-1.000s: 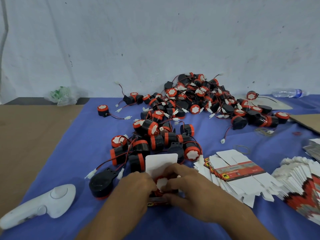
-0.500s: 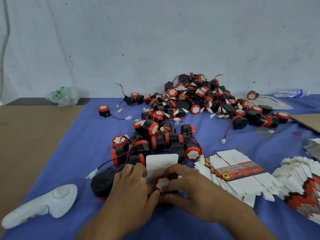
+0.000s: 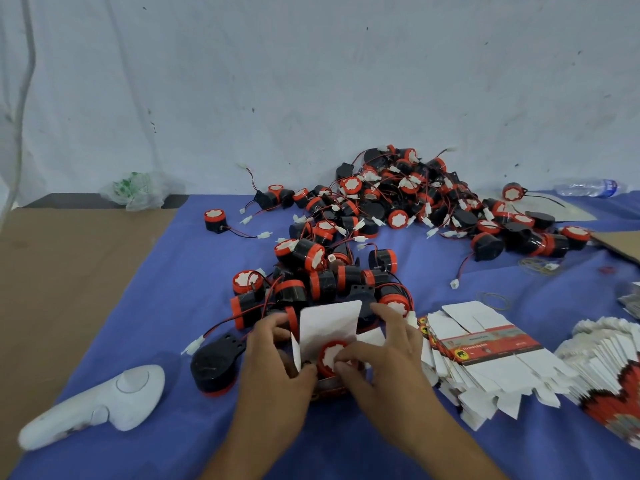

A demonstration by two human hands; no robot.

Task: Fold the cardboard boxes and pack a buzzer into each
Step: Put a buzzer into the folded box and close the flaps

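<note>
buzzer [image 3: 328,359] sits face up in the open cardboard box [image 3: 329,322], top flap raised behind it; right hand [image 3: 384,362] pinches the buzzer's rim, left hand [image 3: 277,372] grips the box's left side, low on the blue cloth [image 3: 194,271]; stack of flat boxes [image 3: 485,355] just right, buzzer heap [image 3: 398,206] beyond, white controller [image 3: 100,400] left

red-rimmed black buzzer [image 3: 331,356] upright inside open cardboard box [image 3: 329,323], white flap raised.
</note>
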